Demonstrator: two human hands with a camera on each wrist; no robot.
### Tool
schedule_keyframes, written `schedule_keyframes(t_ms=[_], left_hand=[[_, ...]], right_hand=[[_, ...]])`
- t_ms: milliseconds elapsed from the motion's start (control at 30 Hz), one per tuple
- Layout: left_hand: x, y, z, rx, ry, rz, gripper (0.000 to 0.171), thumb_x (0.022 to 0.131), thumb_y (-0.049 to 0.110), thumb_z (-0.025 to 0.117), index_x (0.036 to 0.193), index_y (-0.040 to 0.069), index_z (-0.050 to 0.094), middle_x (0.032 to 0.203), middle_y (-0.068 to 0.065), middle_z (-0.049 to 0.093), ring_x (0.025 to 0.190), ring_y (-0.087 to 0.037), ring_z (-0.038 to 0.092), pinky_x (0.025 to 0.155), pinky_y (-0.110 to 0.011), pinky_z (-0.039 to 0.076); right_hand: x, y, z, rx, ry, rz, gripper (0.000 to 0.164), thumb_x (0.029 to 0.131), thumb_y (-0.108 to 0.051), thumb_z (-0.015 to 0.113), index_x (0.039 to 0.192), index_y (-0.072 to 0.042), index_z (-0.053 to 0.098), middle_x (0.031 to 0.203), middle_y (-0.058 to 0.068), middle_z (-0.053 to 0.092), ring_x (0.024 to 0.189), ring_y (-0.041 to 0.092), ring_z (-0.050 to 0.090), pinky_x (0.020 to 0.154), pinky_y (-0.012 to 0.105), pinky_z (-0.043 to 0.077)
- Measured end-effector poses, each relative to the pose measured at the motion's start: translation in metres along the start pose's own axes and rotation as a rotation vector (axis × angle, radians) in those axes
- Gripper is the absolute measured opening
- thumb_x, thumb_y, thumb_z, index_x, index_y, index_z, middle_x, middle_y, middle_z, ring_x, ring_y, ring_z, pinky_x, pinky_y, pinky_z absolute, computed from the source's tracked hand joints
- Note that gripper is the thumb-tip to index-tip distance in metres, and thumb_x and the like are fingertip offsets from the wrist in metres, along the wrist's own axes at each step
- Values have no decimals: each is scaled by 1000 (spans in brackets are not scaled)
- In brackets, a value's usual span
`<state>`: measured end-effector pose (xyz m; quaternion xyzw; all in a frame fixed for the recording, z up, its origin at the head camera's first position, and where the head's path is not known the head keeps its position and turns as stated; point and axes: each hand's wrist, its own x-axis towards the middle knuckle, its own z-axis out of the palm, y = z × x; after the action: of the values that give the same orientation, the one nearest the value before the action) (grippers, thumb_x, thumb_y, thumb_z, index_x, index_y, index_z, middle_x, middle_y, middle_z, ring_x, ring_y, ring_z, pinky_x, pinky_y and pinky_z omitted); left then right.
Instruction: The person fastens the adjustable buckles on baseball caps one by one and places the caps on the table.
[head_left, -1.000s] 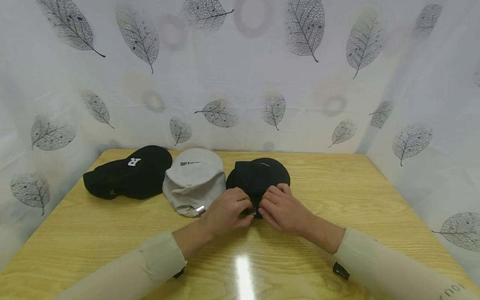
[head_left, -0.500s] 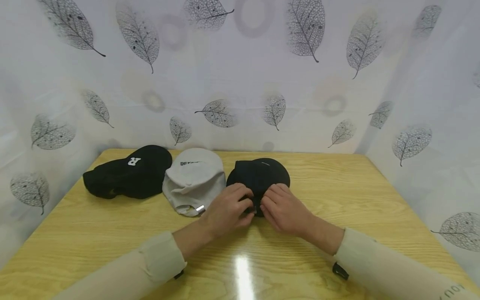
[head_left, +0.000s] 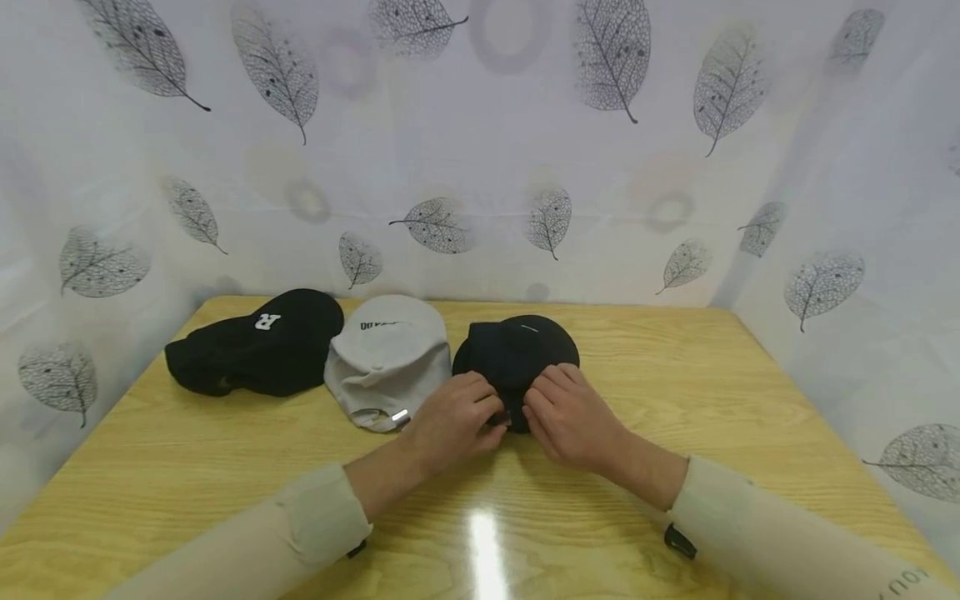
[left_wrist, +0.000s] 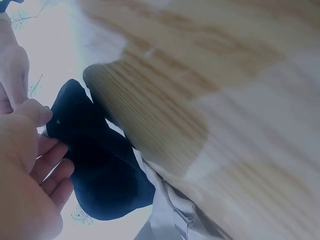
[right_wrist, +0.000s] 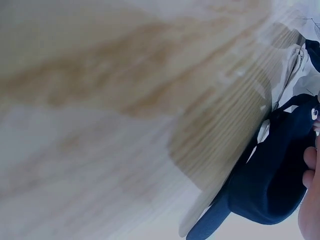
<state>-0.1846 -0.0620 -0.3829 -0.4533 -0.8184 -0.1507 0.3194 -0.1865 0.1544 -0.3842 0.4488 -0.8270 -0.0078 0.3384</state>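
A navy-black baseball cap (head_left: 504, 352) lies on the table with its rear edge toward me. At its rear strap, my left hand (head_left: 450, 421) pinches between thumb and fingers, near a small shiny piece that looks like a buckle (head_left: 506, 419). My right hand (head_left: 572, 417) holds the rear edge on the other side, fingers curled over it. From the left wrist view, the left hand (left_wrist: 27, 165) has its thumb and fingers at the dark cap (left_wrist: 100, 155). The right wrist view catches only part of the right hand (right_wrist: 311, 200) against the cap (right_wrist: 260, 180).
A light grey cap (head_left: 393, 342) sits just left of the navy-black one, its metal buckle facing me. Farther left lies a black cap (head_left: 281, 350) with a white letter R. The wooden table (head_left: 675, 375) ends at a leaf-printed curtain (head_left: 480, 150).
The hands stay at the rear of the navy-black cap. Their fingers shift slightly on the strap, and the right hand has moved a touch to the right. The caps stay in place.
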Motion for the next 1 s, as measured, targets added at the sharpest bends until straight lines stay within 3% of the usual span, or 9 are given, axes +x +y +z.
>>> schedule_keyframes(t_ms=[300,533,700,1000], left_hand=[[-1,3,-5,-4,-19,-26,10,75,24,74,78,16,68,78,6,62,76,-10,55,70,-24,47],[-1,2,-6,-21,-17,-49,10,74,23,74,77,16,68,78,6,61,77,-9,55,71,-24,47],[-2,2,-2,-24,-4,-23,12,73,22,75,76,14,67,76,5,60,76,-10,55,70,-24,47],[-1,4,-2,16,-35,-16,12,74,24,75,77,14,68,77,5,61,76,-10,56,70,-23,47]], right_hand=[[1,-1,-2,-17,1,4,25,95,-23,38,78,-11,53,78,4,54,79,23,47,79,38,37],[0,1,0,22,107,21,23,88,-20,40,71,-10,52,71,4,52,73,24,46,75,41,37],[1,2,3,49,158,43,24,88,-21,42,70,-10,54,69,3,52,71,23,47,72,40,37],[2,1,3,114,134,-30,20,89,-21,46,77,-13,60,75,0,57,73,20,45,73,41,31]])
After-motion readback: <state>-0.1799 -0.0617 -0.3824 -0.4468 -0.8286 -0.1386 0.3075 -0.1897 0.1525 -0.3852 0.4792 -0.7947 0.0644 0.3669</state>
